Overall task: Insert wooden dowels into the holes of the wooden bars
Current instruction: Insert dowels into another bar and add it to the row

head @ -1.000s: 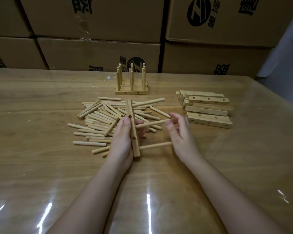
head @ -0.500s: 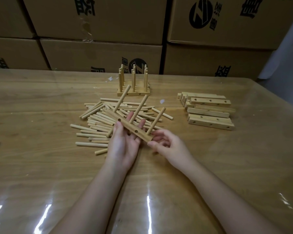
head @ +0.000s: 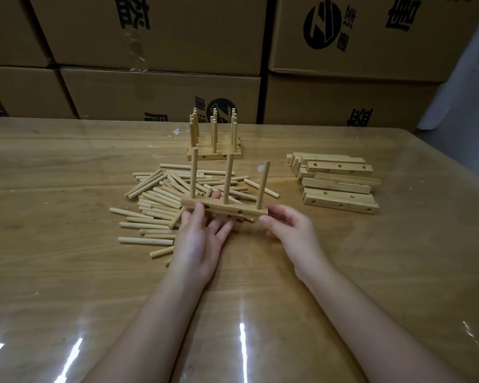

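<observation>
Head view: your left hand [head: 202, 241] pinches the wooden bar [head: 224, 209] near its left end, three dowels [head: 228, 175] upright.
Your right hand [head: 291, 230] sits loose-fingered just beside its right end.

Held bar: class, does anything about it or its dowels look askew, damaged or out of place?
Nothing stands out. The wooden bar, held by the left hand, carries three dowels, all upright and roughly parallel.
</observation>
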{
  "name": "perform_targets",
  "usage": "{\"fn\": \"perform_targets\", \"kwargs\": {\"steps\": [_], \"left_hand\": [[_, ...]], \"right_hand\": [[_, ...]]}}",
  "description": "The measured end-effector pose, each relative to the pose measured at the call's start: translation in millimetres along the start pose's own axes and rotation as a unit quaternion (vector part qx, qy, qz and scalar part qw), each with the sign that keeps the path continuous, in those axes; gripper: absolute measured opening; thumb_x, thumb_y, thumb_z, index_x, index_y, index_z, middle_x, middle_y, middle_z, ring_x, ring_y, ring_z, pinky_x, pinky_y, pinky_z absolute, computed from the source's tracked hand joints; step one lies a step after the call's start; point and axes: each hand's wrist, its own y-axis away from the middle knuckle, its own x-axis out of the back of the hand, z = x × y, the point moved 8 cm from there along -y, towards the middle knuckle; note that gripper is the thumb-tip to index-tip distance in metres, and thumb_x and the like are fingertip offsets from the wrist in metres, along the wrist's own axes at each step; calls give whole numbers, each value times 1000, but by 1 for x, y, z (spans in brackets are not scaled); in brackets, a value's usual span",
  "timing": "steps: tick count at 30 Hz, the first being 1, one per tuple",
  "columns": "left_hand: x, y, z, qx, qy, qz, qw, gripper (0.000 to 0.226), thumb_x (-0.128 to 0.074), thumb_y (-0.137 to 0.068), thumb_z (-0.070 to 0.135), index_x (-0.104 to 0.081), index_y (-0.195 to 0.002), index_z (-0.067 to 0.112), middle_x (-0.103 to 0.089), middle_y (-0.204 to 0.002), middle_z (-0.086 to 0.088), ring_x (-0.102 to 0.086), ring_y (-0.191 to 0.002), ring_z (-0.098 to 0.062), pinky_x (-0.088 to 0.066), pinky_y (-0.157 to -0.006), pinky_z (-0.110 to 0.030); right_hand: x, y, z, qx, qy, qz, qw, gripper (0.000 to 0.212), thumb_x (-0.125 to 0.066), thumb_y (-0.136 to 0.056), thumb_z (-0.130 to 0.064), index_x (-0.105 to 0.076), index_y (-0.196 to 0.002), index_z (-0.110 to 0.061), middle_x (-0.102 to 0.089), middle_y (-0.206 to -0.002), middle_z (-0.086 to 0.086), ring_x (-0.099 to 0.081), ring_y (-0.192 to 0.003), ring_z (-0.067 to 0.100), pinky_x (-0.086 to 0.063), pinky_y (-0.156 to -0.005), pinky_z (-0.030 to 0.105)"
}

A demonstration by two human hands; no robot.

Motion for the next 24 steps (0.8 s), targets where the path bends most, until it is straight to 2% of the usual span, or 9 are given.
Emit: {"fn": "perform_targets", "kwargs": {"steps": [4,7,10,12,15,20,24], "left_hand": [[-5,2,1,-10,-1,-17,1000,20,-34,-103,18,-41,-122,16,-69,-116,-3,-67,-105,-26,-51,-86,-40],[-6,2,1,-11,2,-20,1000,22,-33,-103,17,-40,-123,15,-68,-118,-4,-66,-106,-26,-49,-91,-42],[-7,2,0,-14,-4,-22,1000,21,-34,-103,17,-40,-123,14,-67,-120,-3,-65,-108,-26,-51,-89,-40],[-9,2,-1,-11,-7,-23,1000,23,-34,-103,17,-41,-125,15,-68,-119,0,-66,-106,-24,-53,-83,-36],[-9,3,-1,-10,-13,-21,1000,25,-34,-103,16,-42,-127,15,-68,-118,1,-66,-105,-22,-53,-85,-36],[-7,4,2,-36,-52,6,998,26,-34,-103,16,-40,-127,13,-67,-120,-3,-66,-106,-21,-52,-87,-35],[-5,5,-5,-28,-147,27,988,15,-42,-100,11,-45,-113,3,-63,-119,-16,-64,-108,-24,-54,-87,-32]], "right_hand": [[4,-1,-2,-4,-13,-2,1000,27,-65,-84,-13,-63,-110,-20,-70,-94,-5,-66,-86,7,-53,-72,17],[4,-2,-4,4,-30,-6,1000,22,-63,-85,-11,-62,-106,-20,-70,-88,-6,-66,-79,1,-52,-68,15],[6,-3,-5,22,16,-7,1000,17,-65,-85,-13,-62,-95,-27,-69,-80,-10,-65,-76,-2,-51,-68,14],[7,-4,-3,28,67,-17,997,18,-67,-83,-16,-63,-94,-30,-69,-84,-9,-65,-81,1,-51,-71,16],[8,-7,0,28,88,-24,995,23,-68,-82,-16,-63,-94,-34,-69,-88,-8,-64,-83,1,-50,-71,15],[8,-11,7,13,108,-14,994,22,-69,-82,-18,-64,-89,-38,-71,-86,-7,-65,-84,4,-50,-76,19],[10,-12,8,5,107,-4,994,23,-68,-82,-14,-65,-90,-35,-71,-81,-6,-66,-77,1,-47,-67,15]]}}
